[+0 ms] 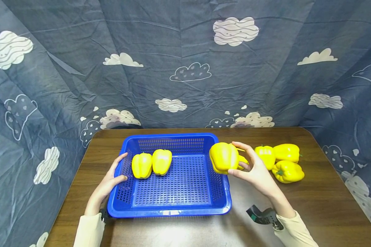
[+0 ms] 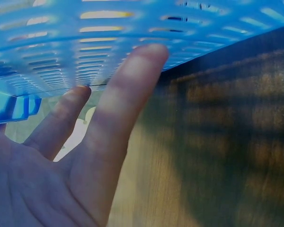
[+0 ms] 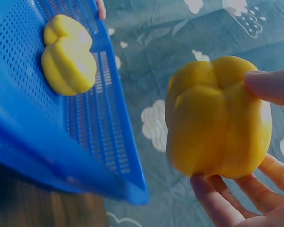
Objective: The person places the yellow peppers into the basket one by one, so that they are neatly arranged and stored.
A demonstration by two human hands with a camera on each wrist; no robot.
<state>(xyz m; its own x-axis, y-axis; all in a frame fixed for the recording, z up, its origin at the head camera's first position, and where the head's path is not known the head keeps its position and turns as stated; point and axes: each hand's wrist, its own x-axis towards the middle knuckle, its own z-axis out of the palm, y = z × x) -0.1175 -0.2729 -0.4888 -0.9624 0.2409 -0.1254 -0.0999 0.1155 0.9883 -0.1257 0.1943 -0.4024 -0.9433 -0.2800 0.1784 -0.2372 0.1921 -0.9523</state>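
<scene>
A blue plastic basket [image 1: 173, 213] with slotted walls stands on the table. Two yellow bell peppers lie in its left part: one bell pepper [image 1: 141, 166] beside another bell pepper [image 1: 162, 162]. At the basket's left side, my left hand [image 1: 106, 183] grips the rim, and in the left wrist view its fingers [image 2: 111, 113] lie against the outer wall. My right hand [image 1: 259, 173] holds a yellow bell pepper [image 1: 224, 157] above the basket's right rim. In the right wrist view, the thumb is on one side of this held pepper [image 3: 217, 123] and fingertips are on the other.
Right of the basket, several more yellow bell peppers lie on the wooden table [image 1: 321, 206], among them one pepper [image 1: 287, 152] at the back and one pepper [image 1: 288, 171] nearer. Another is partly hidden behind the right hand. A dark cloud-patterned curtain [image 1: 179, 103] hangs behind the table.
</scene>
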